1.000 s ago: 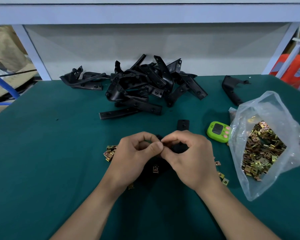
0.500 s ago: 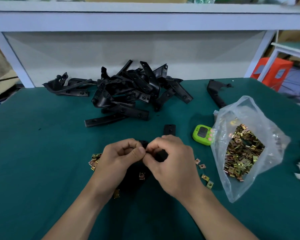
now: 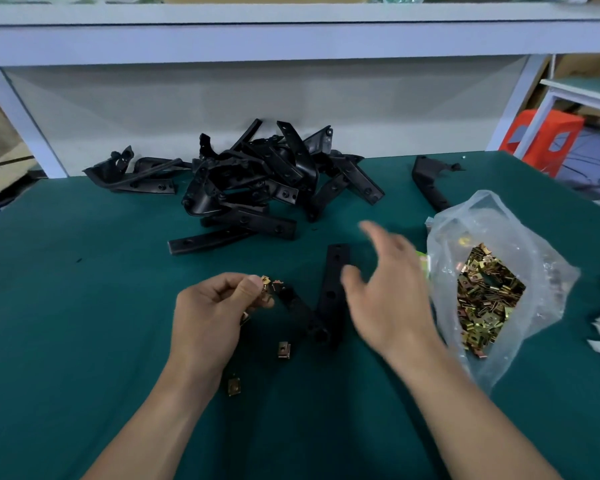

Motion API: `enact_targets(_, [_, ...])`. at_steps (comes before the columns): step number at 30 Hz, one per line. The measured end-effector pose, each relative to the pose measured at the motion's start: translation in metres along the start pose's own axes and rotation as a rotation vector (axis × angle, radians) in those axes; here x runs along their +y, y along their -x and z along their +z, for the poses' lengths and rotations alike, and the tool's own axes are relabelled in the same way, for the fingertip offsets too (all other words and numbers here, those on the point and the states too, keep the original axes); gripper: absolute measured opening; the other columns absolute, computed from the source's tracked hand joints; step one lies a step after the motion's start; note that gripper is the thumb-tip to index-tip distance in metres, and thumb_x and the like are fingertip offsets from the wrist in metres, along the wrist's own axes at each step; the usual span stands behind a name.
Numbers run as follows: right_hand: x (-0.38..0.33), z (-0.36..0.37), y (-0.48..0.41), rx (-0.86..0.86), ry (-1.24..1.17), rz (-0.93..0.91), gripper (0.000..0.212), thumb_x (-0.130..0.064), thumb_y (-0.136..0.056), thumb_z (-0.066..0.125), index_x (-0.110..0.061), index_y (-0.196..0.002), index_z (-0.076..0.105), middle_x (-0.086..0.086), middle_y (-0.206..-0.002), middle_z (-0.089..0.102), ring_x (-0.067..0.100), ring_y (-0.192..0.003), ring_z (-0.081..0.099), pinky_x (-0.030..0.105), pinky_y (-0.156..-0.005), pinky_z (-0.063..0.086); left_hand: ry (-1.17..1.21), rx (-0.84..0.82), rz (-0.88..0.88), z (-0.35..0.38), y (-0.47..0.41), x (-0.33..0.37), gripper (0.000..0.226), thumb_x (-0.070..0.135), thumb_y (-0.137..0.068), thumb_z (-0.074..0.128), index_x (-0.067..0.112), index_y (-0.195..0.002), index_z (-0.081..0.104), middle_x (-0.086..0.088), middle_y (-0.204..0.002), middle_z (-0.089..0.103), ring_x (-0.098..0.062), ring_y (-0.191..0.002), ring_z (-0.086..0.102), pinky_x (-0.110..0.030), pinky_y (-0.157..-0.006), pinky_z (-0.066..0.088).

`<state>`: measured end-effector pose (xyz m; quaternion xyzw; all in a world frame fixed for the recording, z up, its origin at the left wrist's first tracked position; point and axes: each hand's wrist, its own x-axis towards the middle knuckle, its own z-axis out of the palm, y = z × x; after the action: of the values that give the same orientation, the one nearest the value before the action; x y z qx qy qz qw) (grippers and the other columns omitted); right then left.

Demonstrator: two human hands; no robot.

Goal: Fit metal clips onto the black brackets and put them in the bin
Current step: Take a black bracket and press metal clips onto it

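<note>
left hand (image 3: pixel 208 317): fingers curled in, thumb and forefinger pinched on one end of a black bracket (image 3: pixel 321 306); a brass-coloured clip (image 3: pixel 265 282) sits at that pinched end, right at the thumb tip
bracket: V-shaped, one arm running from the pinch down to the bend, the other arm pointing away across the green table (image 3: pixel 66 323); looks to rest on the mat at the bend, can't be sure
right hand (image 3: pixel 392 292): open, fingers spread and loose, holding nothing; motion-blurred, hanging over the table between the bracket and the bag, no contact visible
loose clips: one (image 3: pixel 284 350) just below the bracket bend, one (image 3: pixel 234 386) nearer the left wrist
bag of clips (image 3: pixel 492 268): clear plastic, mouth open, full of brass clips, right of the right hand
bracket pile (image 3: pixel 257 181): black, heaped at the far edge; single bracket (image 3: pixel 430 181) apart, behind the bag
bin: not seen
text/labels: nothing readable
</note>
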<state>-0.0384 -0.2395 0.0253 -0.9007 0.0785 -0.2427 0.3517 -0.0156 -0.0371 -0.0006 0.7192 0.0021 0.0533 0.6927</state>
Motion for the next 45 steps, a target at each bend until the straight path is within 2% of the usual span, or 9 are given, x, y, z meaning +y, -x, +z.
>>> enact_targets(3, [0.021, -0.015, -0.016, -0.060, 0.101, 0.327, 0.091, -0.010, -0.088, 0.065, -0.027, -0.162, 0.014, 0.003, -0.149, 0.043, 0.018, -0.115, 0.053, 0.016, -0.098, 0.040, 0.003, -0.004, 0.010, -0.001, -0.002, 0.001, 0.021, 0.027, -0.095, 0.070, 0.023, -0.076, 0.078, -0.005, -0.074, 0.077, -0.009, -0.071, 0.072, -0.018, -0.070, 0.050])
enact_targets(8, [0.040, -0.030, -0.029, -0.151, 0.410, 0.408, 0.060, -0.018, -0.079, 0.068, -0.014, -0.133, 0.041, 0.013, -0.130, 0.043, 0.033, -0.106, 0.047, 0.036, -0.084, 0.044, -0.039, -0.070, 0.030, 0.004, 0.002, 0.003, 0.022, 0.025, -0.093, 0.072, 0.023, -0.073, 0.078, -0.004, -0.070, 0.076, -0.009, -0.069, 0.072, -0.010, -0.069, 0.050])
enact_targets(11, [0.049, -0.036, -0.031, -0.223, 0.332, 0.437, 0.069, -0.015, -0.086, 0.064, -0.021, -0.148, 0.037, 0.012, -0.140, 0.049, 0.034, -0.118, 0.052, 0.037, -0.097, 0.047, -0.058, -0.078, 0.023, 0.004, 0.003, 0.004, 0.019, 0.027, -0.092, 0.073, 0.024, -0.073, 0.078, -0.002, -0.071, 0.077, -0.010, -0.072, 0.073, -0.019, -0.075, 0.050])
enact_targets(15, [0.038, -0.032, -0.024, -0.162, 0.006, 0.407, 0.091, 0.001, -0.082, 0.077, -0.023, -0.158, 0.033, 0.001, -0.096, 0.058, 0.006, -0.075, 0.059, -0.003, -0.069, 0.038, -0.097, -0.052, 0.013, 0.002, 0.002, 0.003, 0.012, 0.026, -0.089, 0.077, 0.027, -0.077, 0.079, 0.002, -0.074, 0.077, -0.008, -0.072, 0.073, -0.023, -0.074, 0.050])
enact_targets(20, [0.026, -0.015, -0.017, -0.112, 0.018, 0.371, 0.104, -0.013, -0.068, 0.094, -0.019, -0.155, 0.039, -0.006, -0.122, 0.033, 0.025, -0.122, 0.052, 0.036, -0.111, 0.042, -0.177, -0.052, 0.036, 0.000, 0.002, 0.001, 0.010, 0.027, -0.085, 0.082, 0.036, -0.082, 0.078, 0.009, -0.079, 0.078, -0.004, -0.075, 0.073, -0.016, -0.067, 0.052])
enact_targets(26, [0.032, -0.009, -0.006, -0.177, 0.075, 0.368, 0.108, -0.042, -0.073, 0.090, -0.022, -0.159, 0.029, -0.009, -0.127, 0.030, 0.022, -0.128, 0.048, 0.030, -0.103, 0.038, -0.179, -0.070, 0.065, -0.002, 0.002, 0.000, 0.037, 0.002, -0.086, 0.078, 0.040, -0.089, 0.076, 0.014, -0.089, 0.079, 0.000, -0.090, 0.074, -0.009, -0.077, 0.052])
enact_targets(32, [0.019, -0.002, 0.004, -0.082, 0.116, 0.042, 0.069, -0.024, -0.087, 0.076, -0.026, -0.150, 0.047, -0.010, -0.142, 0.041, 0.005, -0.117, 0.046, 0.016, -0.093, 0.036, -0.196, -0.045, 0.063, 0.001, 0.001, 0.001, 0.037, 0.006, -0.086, 0.078, 0.042, -0.089, 0.075, 0.017, -0.088, 0.079, 0.002, -0.088, 0.073, -0.015, -0.079, 0.053])
enact_targets(36, [-0.009, 0.012, 0.015, -0.058, -0.167, -0.152, 0.030, -0.014, -0.089, 0.070, -0.025, -0.116, 0.073, -0.017, -0.115, 0.067, 0.001, -0.111, 0.059, 0.012, -0.097, 0.040, -0.061, -0.097, 0.080, 0.002, 0.003, 0.005, 0.033, -0.002, -0.083, 0.079, 0.031, -0.087, 0.079, 0.004, -0.086, 0.080, -0.010, -0.085, 0.076, -0.015, -0.076, 0.055])
enact_targets(45, [-0.017, 0.023, 0.027, -0.181, -0.330, -0.175, 0.032, -0.010, -0.084, 0.076, -0.033, -0.105, 0.077, -0.019, -0.090, 0.072, 0.002, -0.092, 0.068, 0.018, -0.080, 0.052, 0.125, -0.175, 0.053, 0.002, 0.007, 0.013, 0.029, -0.011, -0.081, 0.076, 0.018, -0.084, 0.080, -0.010, -0.083, 0.079, -0.017, -0.075, 0.076, -0.019, -0.070, 0.057])
